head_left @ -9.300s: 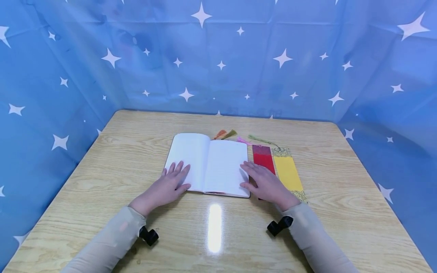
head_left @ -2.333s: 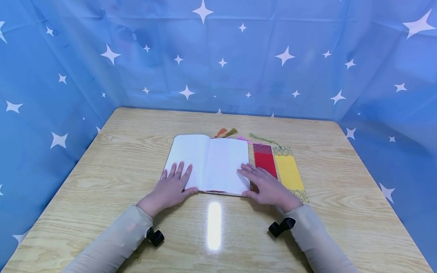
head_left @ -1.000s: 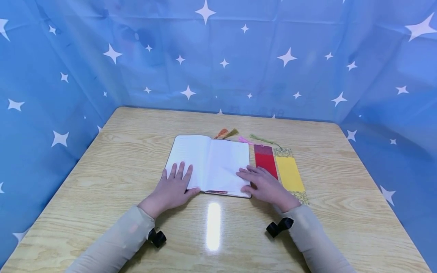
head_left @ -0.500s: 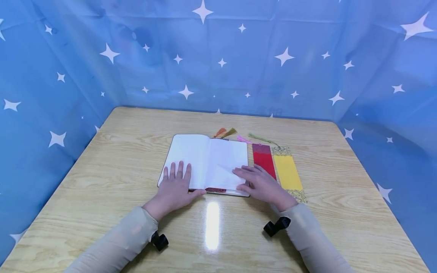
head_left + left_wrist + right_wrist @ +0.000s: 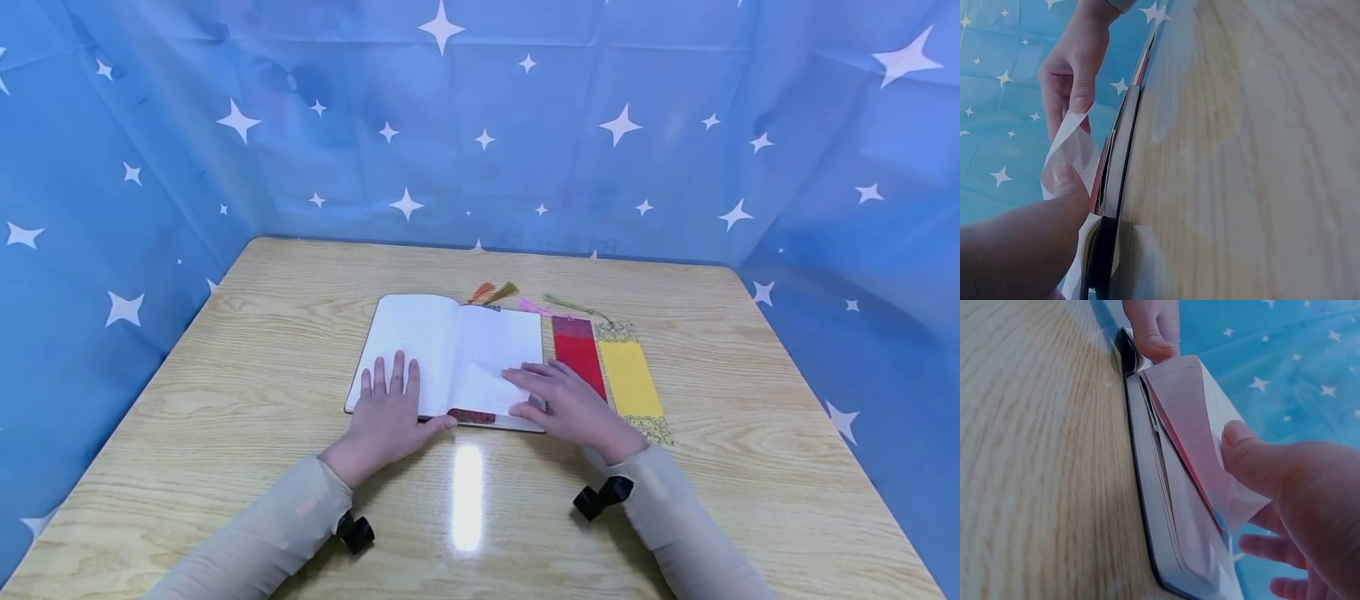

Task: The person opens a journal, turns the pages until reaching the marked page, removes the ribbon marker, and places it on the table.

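A notebook [image 5: 411, 327] lies open on the table with white pages. My left hand [image 5: 384, 417] rests flat on its left page, fingers spread and thumb reaching along the lower edge past the spine. With thumb and fingers my right hand [image 5: 566, 404] pinches the free edge of a right-hand page [image 5: 483, 350]. That page curls up off the stack, as the right wrist view shows. Beneath it a dark red patterned bookmark [image 5: 472, 416] peeks out at the bottom; most of it is hidden.
Right of the notebook lie a red bookmark [image 5: 577, 354], partly behind the right hand, and a yellow bookmark [image 5: 632, 375]. Orange [image 5: 482, 292] and olive tassels [image 5: 502, 292] stick out above the notebook. A blue starry curtain [image 5: 525, 167] hangs behind the wooden table [image 5: 225, 400].
The right hand has shifted left with the page edge, which is lifted and exposes more of the dark red bookmark below. The left hand has slid slightly right, thumb nearer the spine.
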{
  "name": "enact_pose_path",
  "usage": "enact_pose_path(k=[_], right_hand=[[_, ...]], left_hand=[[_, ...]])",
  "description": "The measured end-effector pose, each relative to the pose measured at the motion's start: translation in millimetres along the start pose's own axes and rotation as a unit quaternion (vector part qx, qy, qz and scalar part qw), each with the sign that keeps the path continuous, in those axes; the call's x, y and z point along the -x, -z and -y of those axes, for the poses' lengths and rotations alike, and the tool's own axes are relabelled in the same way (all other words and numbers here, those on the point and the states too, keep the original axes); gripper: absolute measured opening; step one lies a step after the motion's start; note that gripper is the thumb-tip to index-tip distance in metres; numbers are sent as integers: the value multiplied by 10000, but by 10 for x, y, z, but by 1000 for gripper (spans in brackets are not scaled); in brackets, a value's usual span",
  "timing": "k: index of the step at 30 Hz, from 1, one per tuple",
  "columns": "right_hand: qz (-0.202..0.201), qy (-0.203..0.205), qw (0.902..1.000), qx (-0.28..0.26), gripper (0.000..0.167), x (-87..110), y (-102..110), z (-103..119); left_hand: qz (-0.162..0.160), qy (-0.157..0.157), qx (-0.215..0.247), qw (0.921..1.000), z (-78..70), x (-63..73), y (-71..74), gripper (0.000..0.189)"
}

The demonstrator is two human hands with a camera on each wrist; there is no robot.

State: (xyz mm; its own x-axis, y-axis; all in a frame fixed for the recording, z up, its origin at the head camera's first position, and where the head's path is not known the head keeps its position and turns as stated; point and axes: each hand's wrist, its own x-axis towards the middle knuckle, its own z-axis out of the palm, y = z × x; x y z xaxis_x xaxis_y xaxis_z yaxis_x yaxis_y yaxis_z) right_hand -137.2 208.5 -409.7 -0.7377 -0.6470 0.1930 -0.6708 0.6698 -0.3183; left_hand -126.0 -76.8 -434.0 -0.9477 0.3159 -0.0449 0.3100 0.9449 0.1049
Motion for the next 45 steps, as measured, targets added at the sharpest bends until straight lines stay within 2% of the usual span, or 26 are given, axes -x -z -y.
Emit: enact_pose_path(k=[10,20,25,33,40,45], right_hand=[[-121,4,9999,49,53,9,-7,15],[-606,263,9971,389,60,32,-16,-7],[-701,368,9961,394,59,29,-18,-25],[-802,378,9952,407,60,37,-11,-28],[-1042,516,9925,384,63,30,-17,-28],[-1094,491,9922,345,64,28,-16,-20]], left_hand=[[-262,22,191,9995,-15,-13,-45,109],[-766,-169,325,9964,-4,-12,-13,105],[-990,-368,385,9937,-5,-2,-16,104],[-1683,-936,677,9789,-23,8,20,99],[-1895,-1286,692,9710,-25,20,64,97],[-2339,-1685,761,9545,-7,3,82,96]])
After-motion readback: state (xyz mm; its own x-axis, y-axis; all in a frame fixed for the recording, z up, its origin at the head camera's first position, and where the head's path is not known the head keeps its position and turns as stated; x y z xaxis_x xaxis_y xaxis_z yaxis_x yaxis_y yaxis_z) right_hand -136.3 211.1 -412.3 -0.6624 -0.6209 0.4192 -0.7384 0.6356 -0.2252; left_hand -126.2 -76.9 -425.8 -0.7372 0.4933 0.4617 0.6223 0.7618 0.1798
